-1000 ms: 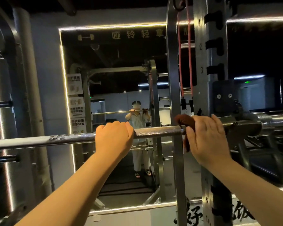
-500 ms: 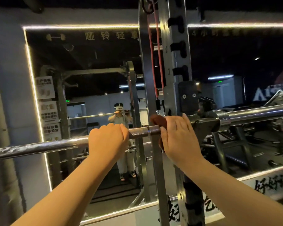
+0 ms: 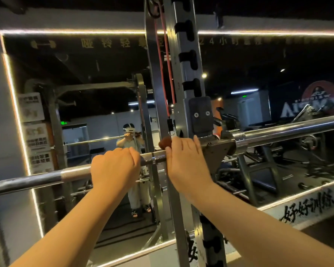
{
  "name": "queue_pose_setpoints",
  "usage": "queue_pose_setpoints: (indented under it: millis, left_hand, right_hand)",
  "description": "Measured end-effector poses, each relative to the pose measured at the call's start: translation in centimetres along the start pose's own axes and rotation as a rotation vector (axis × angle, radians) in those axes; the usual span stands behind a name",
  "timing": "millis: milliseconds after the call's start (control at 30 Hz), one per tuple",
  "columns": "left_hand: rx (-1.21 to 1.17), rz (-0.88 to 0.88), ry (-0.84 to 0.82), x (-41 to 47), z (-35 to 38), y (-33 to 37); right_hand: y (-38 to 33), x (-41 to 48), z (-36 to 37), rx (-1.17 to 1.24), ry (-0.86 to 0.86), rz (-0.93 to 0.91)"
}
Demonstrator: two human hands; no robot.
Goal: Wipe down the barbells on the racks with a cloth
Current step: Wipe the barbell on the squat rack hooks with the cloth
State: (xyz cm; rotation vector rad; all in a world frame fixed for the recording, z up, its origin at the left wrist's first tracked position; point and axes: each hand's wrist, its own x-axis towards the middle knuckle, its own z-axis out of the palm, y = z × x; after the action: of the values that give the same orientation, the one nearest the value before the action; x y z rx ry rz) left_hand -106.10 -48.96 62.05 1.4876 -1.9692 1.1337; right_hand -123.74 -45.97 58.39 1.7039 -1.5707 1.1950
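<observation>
A steel barbell point(image 3: 37, 179) runs across the view on the rack, rising from lower left to its thick sleeve point(image 3: 289, 130) at the right. My left hand point(image 3: 115, 168) grips the knurled shaft from above. Close to its right, my right hand point(image 3: 187, 160) is wrapped over the bar with a reddish-brown cloth point(image 3: 165, 142) under the fingers, right beside the rack hook point(image 3: 218, 149). Only a bulge of the cloth shows above my fingers.
The grey rack upright point(image 3: 187, 74) with black slots stands just behind the bar, and a red band point(image 3: 167, 74) hangs along it. A lit wall mirror point(image 3: 85, 93) behind reflects a person at the bar. More gym machines point(image 3: 307, 151) stand at the right.
The view has swung right and moved closer, showing more of the right sleeve. Both hands keep their hold on the bar; the gap between them looks slightly narrower.
</observation>
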Motion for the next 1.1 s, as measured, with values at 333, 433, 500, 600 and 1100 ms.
queue_pose_setpoints:
  millis: [333, 433, 500, 600, 1100]
  left_hand:
    - [-0.251, -0.093, 0.048, 0.0, 0.1, 1.1]
    - [-0.390, -0.077, 0.075, 0.0, -0.2, 2.3]
    - [-0.473, -0.029, 0.084, 0.5, -0.3, 3.5]
    - [-0.595, 0.058, 0.107, 1.4, -0.6, 5.8]
    - [-0.868, 0.281, 0.032, 4.7, -5.4, 15.2]
  right_hand:
    - [0.8, -3.6, -2.0, 0.014, -0.040, -0.183]
    - [1.7, -5.1, -4.0, 0.358, -0.036, 0.075]
    - [2.7, -4.7, -5.4, 0.424, 0.088, 0.126]
    - [6.0, -2.6, -7.0, 0.185, 0.409, 0.002]
    - [15.1, -1.3, -8.1, 0.179, 0.241, 0.217]
